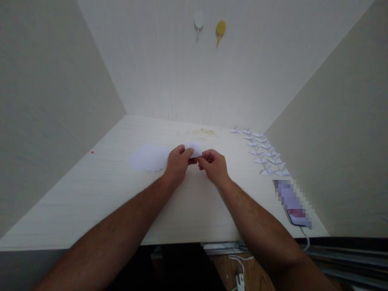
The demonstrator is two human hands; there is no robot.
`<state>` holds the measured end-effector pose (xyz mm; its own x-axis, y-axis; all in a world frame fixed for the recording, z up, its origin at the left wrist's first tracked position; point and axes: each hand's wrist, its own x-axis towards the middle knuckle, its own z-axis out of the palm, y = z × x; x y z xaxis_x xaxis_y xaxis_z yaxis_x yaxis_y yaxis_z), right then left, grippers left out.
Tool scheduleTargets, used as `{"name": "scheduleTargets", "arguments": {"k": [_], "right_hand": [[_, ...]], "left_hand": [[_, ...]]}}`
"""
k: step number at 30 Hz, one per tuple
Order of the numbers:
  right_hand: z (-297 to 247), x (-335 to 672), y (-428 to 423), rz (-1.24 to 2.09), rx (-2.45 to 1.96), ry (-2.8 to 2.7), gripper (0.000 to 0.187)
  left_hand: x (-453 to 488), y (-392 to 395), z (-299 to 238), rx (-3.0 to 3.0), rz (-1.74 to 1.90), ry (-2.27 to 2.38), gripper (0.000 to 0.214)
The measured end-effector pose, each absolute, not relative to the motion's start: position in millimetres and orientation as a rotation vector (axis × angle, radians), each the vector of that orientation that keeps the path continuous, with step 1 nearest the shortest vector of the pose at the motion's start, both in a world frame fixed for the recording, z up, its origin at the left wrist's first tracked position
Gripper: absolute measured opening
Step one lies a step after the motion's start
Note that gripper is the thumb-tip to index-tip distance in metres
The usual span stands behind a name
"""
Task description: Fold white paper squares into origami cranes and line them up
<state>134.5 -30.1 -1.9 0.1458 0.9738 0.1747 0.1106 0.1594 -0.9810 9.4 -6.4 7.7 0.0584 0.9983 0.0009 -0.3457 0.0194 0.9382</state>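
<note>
A small folded piece of white paper (195, 149) is held up over the middle of the table, between both hands. My left hand (178, 162) is closed on its left side, the thumb lying across the paper's face. At the paper's right corner, my right hand (214, 165) pinches with thumb and forefinger. Left of my left hand, loose white paper sheets (148, 157) lie in a spread pile on the table. Several small folded paper cranes (260, 149) stand in rows at the table's right side.
A phone (292, 204) with a white cable (306, 239) lies near the front right of the white table (100, 194). Walls enclose the left, back and right. A white hook (199, 20) and a yellow hook (221, 28) are on the back wall. A tiny orange bit (92, 152) lies far left.
</note>
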Motion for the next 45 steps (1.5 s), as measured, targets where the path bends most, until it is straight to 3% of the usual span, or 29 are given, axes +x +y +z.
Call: {"name": "scheduleTargets", "arguments": {"k": [6,13,32,35,39,45], "right_hand": [[1,139,-29,0.803,-1.228,-1.173,0.012],[5,135,-32,0.814,-1.097,-1.131,0.024],[1,138,-30,0.637,-1.127,-1.129,0.008],[3,137,-31,0.681,-1.126,-1.11,0.011],[7,138,-30,0.844,-1.058,-1.051,0.028],[10,140,-28,0.891,-1.098,-1.046,0.017]], "left_hand": [[12,-10,8,0.983,1.28,0.913,0.013],[13,-11,9,1.004,1.299,0.884,0.014],[17,-19,16,0.996,1.238,0.804,0.011],[17,-18,15,0.996,1.244,0.816,0.011],[15,-15,9,1.03,1.264,0.817,0.011],[12,-11,1,1.124,1.279,0.824,0.013]]}}
